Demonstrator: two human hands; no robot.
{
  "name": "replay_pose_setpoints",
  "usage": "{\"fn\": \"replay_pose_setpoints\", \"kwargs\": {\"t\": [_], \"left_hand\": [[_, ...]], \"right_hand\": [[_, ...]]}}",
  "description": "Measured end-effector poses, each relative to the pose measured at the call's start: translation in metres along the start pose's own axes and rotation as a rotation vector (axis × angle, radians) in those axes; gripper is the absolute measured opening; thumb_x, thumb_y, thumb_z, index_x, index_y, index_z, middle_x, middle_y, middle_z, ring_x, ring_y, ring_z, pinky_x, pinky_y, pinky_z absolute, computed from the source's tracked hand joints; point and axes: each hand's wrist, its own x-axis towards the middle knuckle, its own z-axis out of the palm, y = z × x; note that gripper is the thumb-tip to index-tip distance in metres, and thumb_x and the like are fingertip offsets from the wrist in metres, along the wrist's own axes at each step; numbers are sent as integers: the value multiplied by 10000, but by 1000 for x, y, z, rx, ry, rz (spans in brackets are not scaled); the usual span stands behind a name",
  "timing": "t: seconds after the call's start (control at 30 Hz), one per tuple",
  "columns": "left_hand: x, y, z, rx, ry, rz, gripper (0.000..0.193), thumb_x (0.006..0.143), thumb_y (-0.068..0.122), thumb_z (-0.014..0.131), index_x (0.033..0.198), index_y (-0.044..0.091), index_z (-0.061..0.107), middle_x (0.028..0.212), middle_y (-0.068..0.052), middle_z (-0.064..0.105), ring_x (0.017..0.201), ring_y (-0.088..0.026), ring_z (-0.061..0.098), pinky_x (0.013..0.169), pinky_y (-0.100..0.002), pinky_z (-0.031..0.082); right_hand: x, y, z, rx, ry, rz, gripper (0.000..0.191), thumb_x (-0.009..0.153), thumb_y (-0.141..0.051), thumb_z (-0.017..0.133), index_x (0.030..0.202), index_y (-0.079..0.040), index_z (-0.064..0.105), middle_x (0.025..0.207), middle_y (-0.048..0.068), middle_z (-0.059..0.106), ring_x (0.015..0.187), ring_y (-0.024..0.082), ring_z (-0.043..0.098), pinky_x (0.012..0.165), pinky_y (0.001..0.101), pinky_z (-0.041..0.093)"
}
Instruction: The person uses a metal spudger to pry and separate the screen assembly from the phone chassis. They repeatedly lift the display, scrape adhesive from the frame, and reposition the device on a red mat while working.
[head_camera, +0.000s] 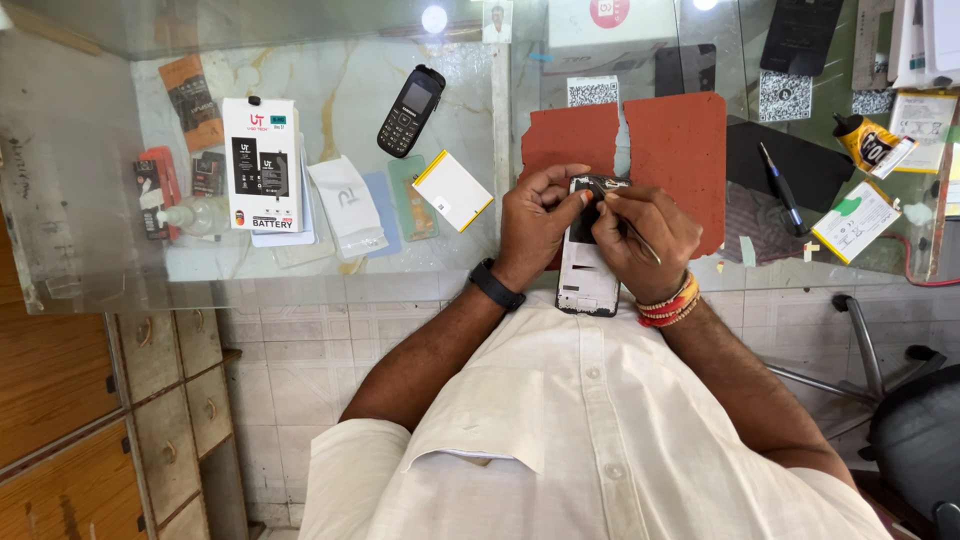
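**Desk:** What does the frame show?

**Photographer:** A person in a white shirt works over a glass tabletop (330, 270). The left hand (535, 222) is curled around the top edge of an opened phone (587, 262), its back cover off and its pale inner frame showing. The right hand (645, 238) is closed on a pair of thin tweezers (632, 232), the tips reaching into the dark upper part of the phone. The phone lies at the near edge of the tabletop, partly on a red mat (680, 150).

**Desk:** And around it?

**Photographer:** To the left, a yellow-edged battery (453, 190), clear pouches, a boxed battery (262, 165) and a small black keypad phone (411, 110) farther off. To the right, a screwdriver (782, 185) on a dark mat and a glue tube (868, 142).

**Desk:** Any risk worth noting?

**Photographer:** In my judgement, yes. The phone sits right at the near edge, overhanging it slightly, so a hard push from the tweezers could tip it off toward the floor. A slip of the metal tips could also scratch or short something inside, or tear a thin cable. Whether a small part is held in the tips I cannot tell; if one is, loosening the grip would likely lose it over the edge
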Motion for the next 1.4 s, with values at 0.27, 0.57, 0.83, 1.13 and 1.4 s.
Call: {"fn": "replay_pose_setpoints", "kwargs": {"t": [0.27, 0.57, 0.83, 1.13, 1.4], "left_hand": [[-2, 0, -1, -5, -2, -3, 328, 986, -9, 688, 1309, -36, 639, 947, -74, 773, 845, -38, 681, 723, -184, 551], [-1, 2, -1, -8, -6, 0, 322, 987, -13, 685, 1305, -38, 637, 957, -82, 774, 864, -48, 694, 744, -188, 564], [-2, 1, 0, 20, -9, 1, 314, 984, -13, 687, 1295, -31, 649, 907, -66, 768, 807, -27, 669, 676, -178, 536], [0, -1, -1, 38, -9, 29, 310, 982, -8, 699, 1288, -30, 660, 880, -53, 756, 787, -17, 643, 667, -176, 517], [0, -1, -1, -15, -7, -1, 314, 986, -1, 695, 1294, -44, 648, 895, -47, 755, 796, -19, 643, 676, -177, 524]], "right_hand": [[5, -1, 1, 28, -51, 19, 126, 911, 66, 801, 956, 22, 691, 993, 167, 753, 880, 251, 777, 713, 313, 637], [8, -3, 0, 21, -70, 4, 137, 924, 51, 806, 975, 11, 686, 1009, 162, 754, 888, 247, 778, 718, 308, 634], [3, -2, 2, 1, -41, 10, 138, 932, 66, 780, 963, 15, 656, 995, 163, 740, 879, 251, 778, 691, 300, 636], [-1, 2, 4, 23, 8, 13, 162, 918, 57, 801, 966, 22, 651, 972, 170, 734, 854, 240, 767, 675, 300, 635], [5, 1, 4, 75, -52, -13, 161, 924, 79, 793, 963, 18, 648, 1008, 175, 741, 909, 257, 779, 719, 313, 642]]}}
